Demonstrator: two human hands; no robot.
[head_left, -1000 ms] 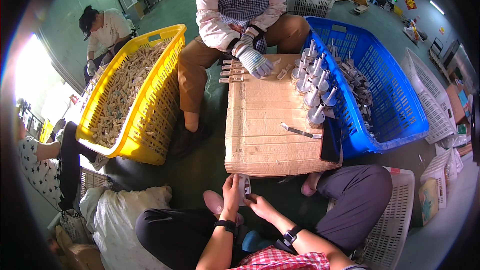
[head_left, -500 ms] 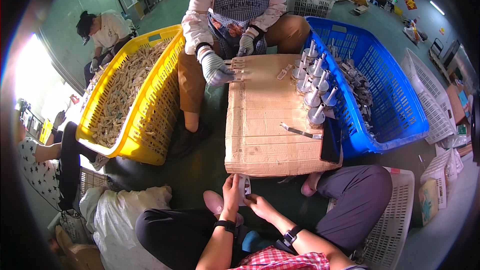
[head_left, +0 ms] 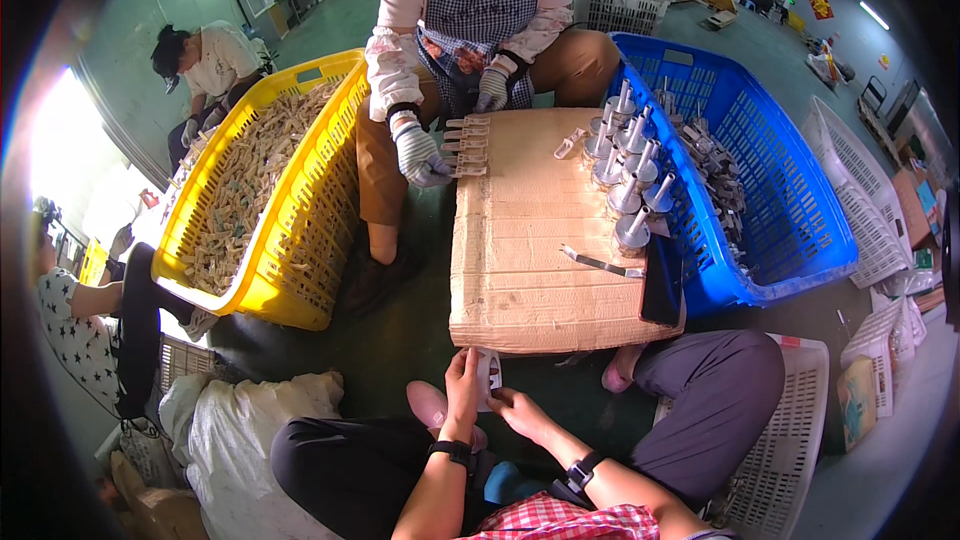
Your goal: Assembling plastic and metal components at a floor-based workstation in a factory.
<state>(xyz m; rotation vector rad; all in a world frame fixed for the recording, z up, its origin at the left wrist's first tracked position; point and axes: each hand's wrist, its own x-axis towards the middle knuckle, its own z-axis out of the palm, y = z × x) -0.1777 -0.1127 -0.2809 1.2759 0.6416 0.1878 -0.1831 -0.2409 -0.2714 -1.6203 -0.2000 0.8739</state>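
Between my two hands, just below the front edge of the cardboard-covered work surface (head_left: 540, 285), is a small white piece with openings in it (head_left: 489, 370); its exact kind is unclear. My left hand (head_left: 462, 385) grips its left side with fingers closed. The fingers of my right hand (head_left: 522, 414) pinch its lower end. Opposite me, a co-worker's striped-gloved hand (head_left: 421, 155) touches the near end of a row of pale clip-like pieces (head_left: 468, 140) on the surface's far left edge. Another such pale piece (head_left: 570, 144) lies alone farther right.
Several grey metal parts with upright stems (head_left: 625, 196) stand by the surface's right edge. Near them lie a dark strip (head_left: 600, 262) and a black phone (head_left: 661, 283). A yellow crate of pale pieces (head_left: 345, 140) stands left, a blue crate of grey parts (head_left: 800, 210) right.
The co-worker's gloved hand has moved toward me along the left edge, and more pale clip-like pieces show in the row. My hands and the white piece stay in place.
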